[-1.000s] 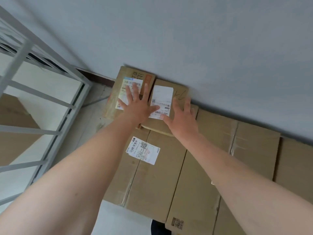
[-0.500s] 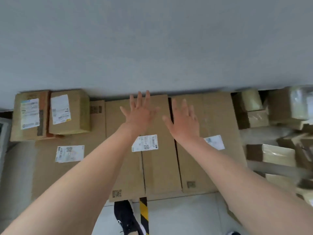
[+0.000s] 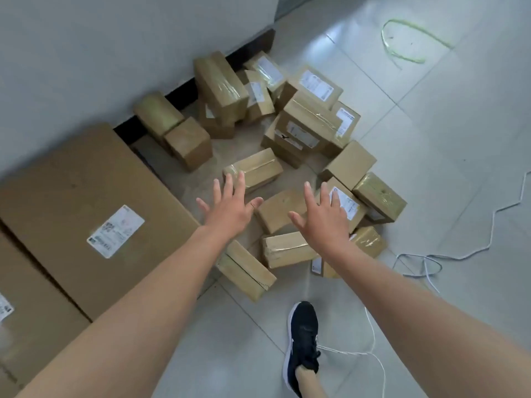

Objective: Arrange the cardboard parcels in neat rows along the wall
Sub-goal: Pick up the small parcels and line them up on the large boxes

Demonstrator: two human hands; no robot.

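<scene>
A loose heap of several small taped cardboard parcels [image 3: 301, 130] lies on the tiled floor by the wall. Both my hands hover above its near side with fingers spread, holding nothing. My left hand [image 3: 230, 208] is over a taped parcel [image 3: 255, 169]. My right hand [image 3: 321, 216] is over a labelled parcel [image 3: 349, 205] and a plain one [image 3: 277, 209]. Large flat cartons [image 3: 71, 202] lie side by side against the wall at the left.
A grey wall [image 3: 100, 53] with a dark skirting runs from left to upper middle. White cord [image 3: 459, 254] and a green strap [image 3: 402, 38] lie on the tiles at the right. My black shoe [image 3: 301, 340] stands on the floor below the heap.
My view has swung right from the stacked parcels and large cartons at the wall to the loose heap. Both hands left the two small boxes and now hover open over the heap.
</scene>
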